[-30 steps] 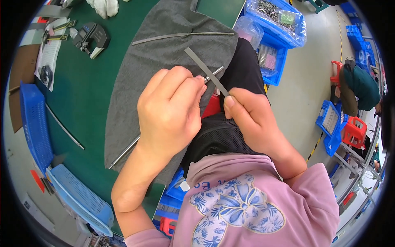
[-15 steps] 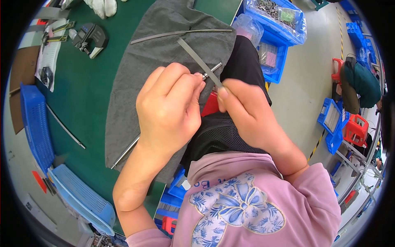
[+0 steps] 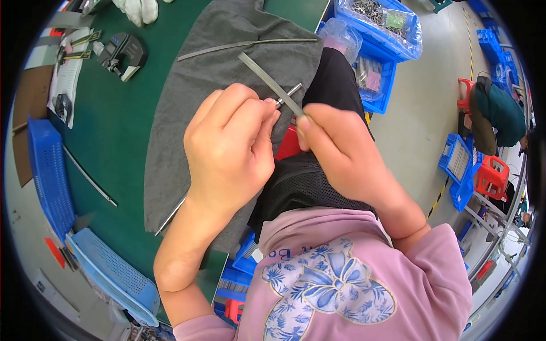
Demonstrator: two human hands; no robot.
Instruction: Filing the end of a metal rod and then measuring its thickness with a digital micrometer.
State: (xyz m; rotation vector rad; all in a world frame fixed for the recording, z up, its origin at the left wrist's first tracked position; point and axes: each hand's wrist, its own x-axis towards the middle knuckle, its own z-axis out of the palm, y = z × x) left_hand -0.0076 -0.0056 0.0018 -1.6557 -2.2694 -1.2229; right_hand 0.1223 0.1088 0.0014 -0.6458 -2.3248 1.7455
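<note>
My left hand is closed round a thin shiny metal rod, whose stepped tip sticks out past the fingertips. My right hand pinches one end of a flat grey metal file. The file lies slantwise across the rod just beyond my left fingers. Under both, a grey cloth covers part of the green table. Another slim file rests on the cloth farther off. A length of shiny rod shows beside my left forearm; whether it joins the held one is hidden.
A digital micrometer and white gloves lie far left. Blue baskets line the left edge, near a loose thin rod. Blue bins with metal parts stand at right. Beyond the aisle, a person bends near red stools.
Both hands have shifted slightly left together with the rod and file. The file still crosses the rod, and both grips stay the same.
</note>
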